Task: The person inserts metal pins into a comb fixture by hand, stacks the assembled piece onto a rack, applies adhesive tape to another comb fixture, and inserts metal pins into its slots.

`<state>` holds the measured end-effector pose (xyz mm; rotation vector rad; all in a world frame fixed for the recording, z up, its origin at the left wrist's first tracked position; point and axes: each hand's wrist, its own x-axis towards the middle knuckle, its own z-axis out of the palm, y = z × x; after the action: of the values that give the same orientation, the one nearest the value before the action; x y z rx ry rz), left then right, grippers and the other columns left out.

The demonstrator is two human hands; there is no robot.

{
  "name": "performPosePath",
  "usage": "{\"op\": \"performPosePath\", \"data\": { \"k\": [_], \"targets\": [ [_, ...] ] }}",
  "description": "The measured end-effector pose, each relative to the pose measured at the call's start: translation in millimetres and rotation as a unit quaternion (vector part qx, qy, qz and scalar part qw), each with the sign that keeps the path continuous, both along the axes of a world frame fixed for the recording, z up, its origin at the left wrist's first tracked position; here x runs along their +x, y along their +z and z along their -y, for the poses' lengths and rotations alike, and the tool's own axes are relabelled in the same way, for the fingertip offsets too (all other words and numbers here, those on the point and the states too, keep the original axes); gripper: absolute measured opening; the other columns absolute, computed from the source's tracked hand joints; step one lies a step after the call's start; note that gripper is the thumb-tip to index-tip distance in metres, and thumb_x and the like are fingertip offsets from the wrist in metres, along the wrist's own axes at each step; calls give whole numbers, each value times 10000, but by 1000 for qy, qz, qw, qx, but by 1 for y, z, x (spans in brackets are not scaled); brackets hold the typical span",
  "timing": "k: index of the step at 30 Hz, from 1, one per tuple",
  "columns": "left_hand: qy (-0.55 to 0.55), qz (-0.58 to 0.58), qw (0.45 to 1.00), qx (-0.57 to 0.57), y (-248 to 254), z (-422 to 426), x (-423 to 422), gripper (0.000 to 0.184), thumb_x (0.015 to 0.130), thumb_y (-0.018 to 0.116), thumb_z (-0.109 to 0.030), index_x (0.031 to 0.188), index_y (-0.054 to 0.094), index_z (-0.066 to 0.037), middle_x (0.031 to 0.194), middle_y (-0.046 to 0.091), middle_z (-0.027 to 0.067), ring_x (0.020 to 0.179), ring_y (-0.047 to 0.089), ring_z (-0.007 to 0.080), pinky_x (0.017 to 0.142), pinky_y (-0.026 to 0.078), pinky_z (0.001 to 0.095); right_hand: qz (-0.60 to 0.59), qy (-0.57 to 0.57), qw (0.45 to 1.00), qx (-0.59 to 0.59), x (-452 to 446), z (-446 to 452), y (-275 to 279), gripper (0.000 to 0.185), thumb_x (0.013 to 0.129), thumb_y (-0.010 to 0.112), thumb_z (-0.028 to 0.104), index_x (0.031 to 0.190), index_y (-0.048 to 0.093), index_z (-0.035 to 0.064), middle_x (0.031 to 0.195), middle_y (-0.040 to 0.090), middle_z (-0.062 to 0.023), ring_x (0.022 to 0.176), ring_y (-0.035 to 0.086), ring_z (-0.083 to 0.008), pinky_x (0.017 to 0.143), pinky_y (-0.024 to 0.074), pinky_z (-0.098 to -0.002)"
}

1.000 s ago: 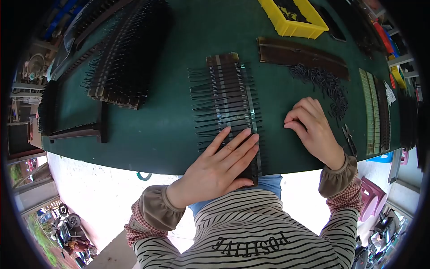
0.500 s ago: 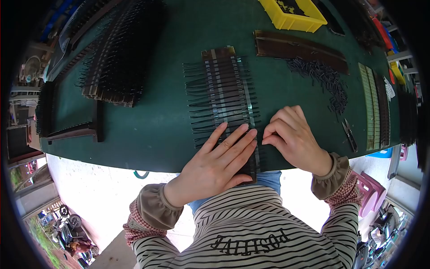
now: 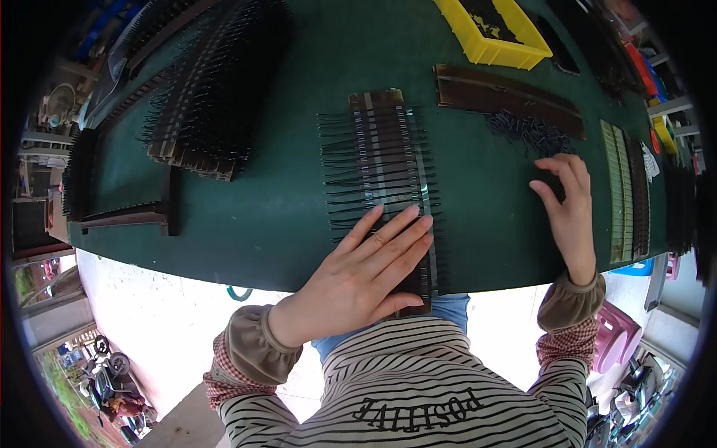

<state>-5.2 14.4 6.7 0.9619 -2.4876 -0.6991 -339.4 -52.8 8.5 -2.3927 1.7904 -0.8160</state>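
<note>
My left hand (image 3: pixel 362 272) lies flat with fingers spread over the near end of a long dark brown board (image 3: pixel 376 98). Across that board runs a row of thin black wire-like pieces (image 3: pixel 343 181) whose ends stick out on both sides, with shiny strips lengthwise over them. My right hand (image 3: pixel 571 205) is off to the right above the green table, thumb and fingers apart, with nothing visible between them. Its fingertips are just below a heap of small dark tube-like pieces (image 3: pixel 526 131), part of which the hand may hide.
A bare brown board (image 3: pixel 508 98) lies behind the heap, and a yellow bin (image 3: pixel 515 52) stands beyond it. Pale green strips (image 3: pixel 616 190) lie at the right. Stacked boards full of dark pieces (image 3: pixel 216 89) and a dark frame (image 3: pixel 123 216) occupy the left of the green table (image 3: pixel 284 164).
My right hand has moved right and forward from beside the board to the heap, its fingers opening. My left hand stays on the board. The view has shifted slightly.
</note>
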Motion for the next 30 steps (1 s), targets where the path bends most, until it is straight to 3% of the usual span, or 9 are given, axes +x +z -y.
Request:
{"op": "performPosePath", "data": {
  "k": [4, 7, 13, 20, 23, 26, 30],
  "targets": [
    [-19, 39, 999, -28, -7, 5, -5, 778, 866, 714, -449, 1451, 514, 23, 1569, 458, 155, 1503, 362, 331, 1236, 243, 553, 71, -9, 992, 99, -23, 14, -12, 159, 813, 771, 46, 918, 654, 25, 886, 579, -82, 881, 580, -253, 836, 440, -365],
    [-11, 40, 999, -28, -7, 0, -7, 774, 870, 716, -442, 1449, 512, 29, 1568, 455, 166, 1499, 368, 336, 1234, 243, 557, 13, 8, 998, 53, -17, 16, -11, 152, 816, 771, 53, 888, 640, 27, 844, 562, -63, 818, 566, -234, 813, 429, -357],
    [-15, 54, 998, -19, -3, -5, -7, 792, 855, 728, -423, 1454, 501, 43, 1560, 457, 185, 1489, 382, 351, 1223, 260, 558, 57, -20, 998, 8, -18, 16, -8, 149, 822, 774, 70, 883, 641, 37, 845, 567, -57, 805, 556, -230, 804, 417, -359],
    [-6, 44, 999, -26, -5, -5, -6, 785, 853, 734, -418, 1441, 514, 53, 1547, 467, 201, 1480, 395, 357, 1217, 280, 551, -24, -11, 997, 66, -24, 19, -7, 161, 818, 789, 111, 852, 647, 44, 827, 571, -40, 803, 567, -223, 807, 407, -363],
    [-8, 47, 998, -30, -5, -8, -6, 783, 859, 732, -427, 1437, 517, 55, 1550, 465, 201, 1483, 391, 355, 1220, 275, 547, 52, -23, 997, 53, -21, 22, -8, 172, 821, 795, 143, 839, 649, 54, 816, 567, -39, 794, 566, -219, 800, 394, -357],
    [-17, 46, 999, -23, -5, -11, -6, 771, 865, 728, -431, 1426, 526, 58, 1554, 461, 201, 1486, 387, 354, 1223, 271, 544, -50, -59, 996, -32, -25, 28, -10, 175, 822, 798, 160, 842, 655, 62, 797, 565, -38, 778, 573, -216, 791, 392, -351],
    [-13, 50, 998, -31, -5, -11, -6, 747, 868, 727, -427, 1404, 542, 60, 1554, 460, 202, 1488, 384, 353, 1225, 269, 540, -92, -76, 993, 23, -27, 28, -8, 136, 847, 769, 128, 861, 653, 59, 788, 574, -48, 753, 582, -224, 787, 391, -351]
  ]
}}
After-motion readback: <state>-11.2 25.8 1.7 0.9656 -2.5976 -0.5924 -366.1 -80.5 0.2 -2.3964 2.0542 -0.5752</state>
